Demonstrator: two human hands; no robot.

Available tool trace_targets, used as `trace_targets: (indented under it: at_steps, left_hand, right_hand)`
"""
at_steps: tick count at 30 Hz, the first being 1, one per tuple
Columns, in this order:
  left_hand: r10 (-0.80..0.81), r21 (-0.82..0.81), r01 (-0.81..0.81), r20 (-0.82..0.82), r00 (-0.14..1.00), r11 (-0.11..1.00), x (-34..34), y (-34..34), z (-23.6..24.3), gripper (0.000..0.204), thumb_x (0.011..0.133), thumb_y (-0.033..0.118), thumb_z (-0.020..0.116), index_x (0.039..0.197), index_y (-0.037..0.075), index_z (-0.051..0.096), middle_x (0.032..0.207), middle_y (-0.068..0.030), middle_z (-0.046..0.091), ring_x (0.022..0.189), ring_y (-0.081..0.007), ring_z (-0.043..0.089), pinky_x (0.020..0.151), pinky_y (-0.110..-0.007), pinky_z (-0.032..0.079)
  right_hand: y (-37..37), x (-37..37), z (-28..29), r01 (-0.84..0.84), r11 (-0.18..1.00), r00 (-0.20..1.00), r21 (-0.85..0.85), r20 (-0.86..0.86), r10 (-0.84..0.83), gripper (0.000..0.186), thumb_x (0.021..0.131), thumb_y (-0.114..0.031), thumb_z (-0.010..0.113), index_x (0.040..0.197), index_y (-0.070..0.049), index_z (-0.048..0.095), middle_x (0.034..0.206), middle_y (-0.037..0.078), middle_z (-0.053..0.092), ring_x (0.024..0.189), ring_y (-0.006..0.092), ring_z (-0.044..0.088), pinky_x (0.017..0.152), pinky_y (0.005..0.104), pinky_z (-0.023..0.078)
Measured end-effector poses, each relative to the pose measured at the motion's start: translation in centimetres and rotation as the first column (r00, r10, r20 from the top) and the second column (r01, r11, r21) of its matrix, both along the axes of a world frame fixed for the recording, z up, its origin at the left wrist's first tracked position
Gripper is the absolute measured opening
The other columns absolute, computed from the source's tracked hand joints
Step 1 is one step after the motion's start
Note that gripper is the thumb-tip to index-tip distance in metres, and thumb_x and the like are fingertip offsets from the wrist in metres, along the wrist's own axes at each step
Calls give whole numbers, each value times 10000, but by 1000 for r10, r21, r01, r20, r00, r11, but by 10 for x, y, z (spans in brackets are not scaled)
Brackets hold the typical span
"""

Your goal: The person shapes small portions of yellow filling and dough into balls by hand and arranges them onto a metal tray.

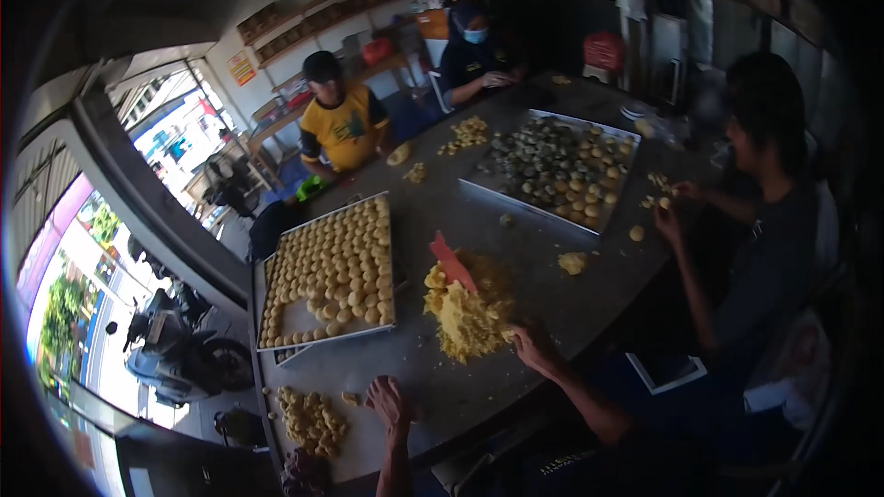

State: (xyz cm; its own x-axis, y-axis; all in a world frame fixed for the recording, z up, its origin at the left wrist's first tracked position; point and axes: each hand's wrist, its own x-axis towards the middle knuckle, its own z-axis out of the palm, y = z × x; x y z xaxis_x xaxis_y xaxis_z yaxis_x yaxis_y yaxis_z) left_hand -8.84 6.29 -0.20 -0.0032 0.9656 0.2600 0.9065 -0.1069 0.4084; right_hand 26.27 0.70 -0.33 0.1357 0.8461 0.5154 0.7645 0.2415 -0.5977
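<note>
My left hand (391,401) rests palm down on the dark table, fingers stretched out; whatever is under the palm is hidden. To its left lies a heap of small yellow dough pieces (313,423), with one loose piece (350,398) between. My right hand (534,348) is at the right edge of a crumbly yellow dough mound (465,324), its fingers closed on a bit of dough. A flat red scraper (451,262) stands tilted in the mound. Beyond my left hand, a tray (394,290) holds rows of round dough balls (345,258).
A second tray (529,210) holds dark and pale balls. Co-workers sit around the table: a person in yellow (345,133), a masked person (474,55), and a person on the right (764,212) handling dough. A dough lump (572,263) lies nearby. A motorbike (180,350) stands outside.
</note>
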Motion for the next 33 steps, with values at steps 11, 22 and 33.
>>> trace_targets:
  at_steps: [11,22,33]
  left_hand:
    - [-408,-375,451,192,893,810,-37,-59,36,396,889,239,660,1235,72,562,1133,-163,586,985,-309,577,802,-416,489]
    - [-52,180,138,-417,907,974,-82,38,-24,446,995,270,405,1322,-11,518,1303,-218,556,1214,-381,481,1044,-488,342]
    - [158,339,-124,-74,985,933,-101,-31,-17,329,884,172,632,1121,-49,581,1005,-197,605,1011,-377,545,899,-493,411]
  right_hand:
    - [-5,-12,8,142,989,989,-40,33,-141,444,828,-121,671,1243,-27,543,1052,203,536,956,379,540,833,465,445]
    - [-11,-7,1,59,995,995,-83,84,-52,358,790,-29,623,1143,-20,563,939,144,543,915,318,531,805,440,445]
    - [-10,5,1,68,973,997,-220,-28,-76,370,798,-7,635,1167,-31,609,1043,139,577,1015,329,530,900,412,459]
